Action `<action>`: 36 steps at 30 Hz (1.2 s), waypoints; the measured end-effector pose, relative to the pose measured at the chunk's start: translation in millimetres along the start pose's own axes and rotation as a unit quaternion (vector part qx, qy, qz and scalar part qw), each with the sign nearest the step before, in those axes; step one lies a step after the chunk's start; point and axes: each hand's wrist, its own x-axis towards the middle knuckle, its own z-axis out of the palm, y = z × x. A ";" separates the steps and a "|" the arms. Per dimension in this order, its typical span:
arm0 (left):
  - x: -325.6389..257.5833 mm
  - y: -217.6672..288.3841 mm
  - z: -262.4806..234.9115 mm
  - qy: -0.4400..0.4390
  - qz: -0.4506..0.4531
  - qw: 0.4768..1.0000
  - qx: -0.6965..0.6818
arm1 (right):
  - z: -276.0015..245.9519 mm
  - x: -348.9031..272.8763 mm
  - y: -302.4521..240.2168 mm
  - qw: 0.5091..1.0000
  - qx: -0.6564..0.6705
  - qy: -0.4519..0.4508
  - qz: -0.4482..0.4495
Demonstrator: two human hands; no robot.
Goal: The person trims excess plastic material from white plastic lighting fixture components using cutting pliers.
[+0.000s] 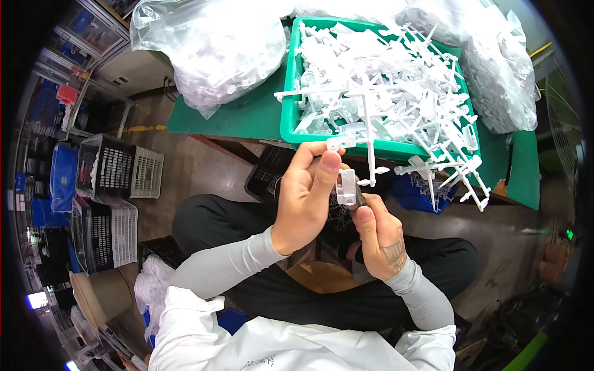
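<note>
Parts (396, 93) in tray (289, 116) on table (247, 114)

Your view's bright up top & dim toward the rim; lt. seems to come from above, source out of frame. You've near blown-out whites on the plastic bag (216, 49) and the white parts (334, 49), so fine detail's lost there. Your L hand (306, 198) & R hand (380, 232) are well lit, fairly sharp. Your black trousers (439, 266) sink into shadow, w/ few folds readable. You get a sm. glare spot (37, 300) lower L, a green glow (570, 235) far R, heavy fisheye bend, soft far-L clutter (43, 247), black corners.
</note>
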 end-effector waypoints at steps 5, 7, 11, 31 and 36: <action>2.9 -13.0 -1.3 0.038 0.085 0.988 0.122 | 7.2 -3.1 -4.6 0.999 -0.004 -0.020 -0.027; 3.6 -12.7 -3.0 0.063 0.124 0.979 0.150 | 5.7 -6.4 -4.3 0.999 0.006 -0.024 -0.026; -0.9 -1.8 -7.6 0.038 0.078 0.986 0.139 | 1.3 -2.6 2.4 0.993 0.055 0.048 -0.094; -18.9 11.7 -3.6 -0.078 -0.015 0.994 0.075 | -4.5 -2.7 7.0 0.995 0.049 0.042 -0.080; -19.0 11.8 -0.7 -0.060 -0.027 0.994 0.088 | -5.1 -2.1 6.9 0.996 0.025 0.046 -0.074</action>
